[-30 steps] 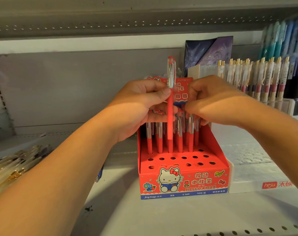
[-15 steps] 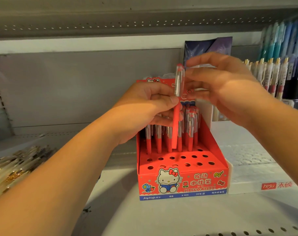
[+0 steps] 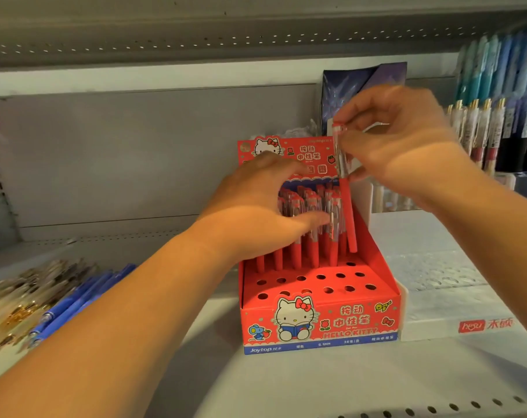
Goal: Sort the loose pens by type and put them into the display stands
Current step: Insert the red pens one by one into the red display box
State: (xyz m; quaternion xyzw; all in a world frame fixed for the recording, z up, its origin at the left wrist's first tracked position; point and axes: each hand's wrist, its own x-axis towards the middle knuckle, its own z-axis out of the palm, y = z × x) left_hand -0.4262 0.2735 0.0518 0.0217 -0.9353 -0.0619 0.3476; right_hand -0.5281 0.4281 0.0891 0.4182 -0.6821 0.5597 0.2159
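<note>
Dim warm light, motion-blurred hands

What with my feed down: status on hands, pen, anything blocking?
Right hand pinches red pen by its clear top, tip near stand's back right. Left hand open against racked pens. Front holes free.
</note>
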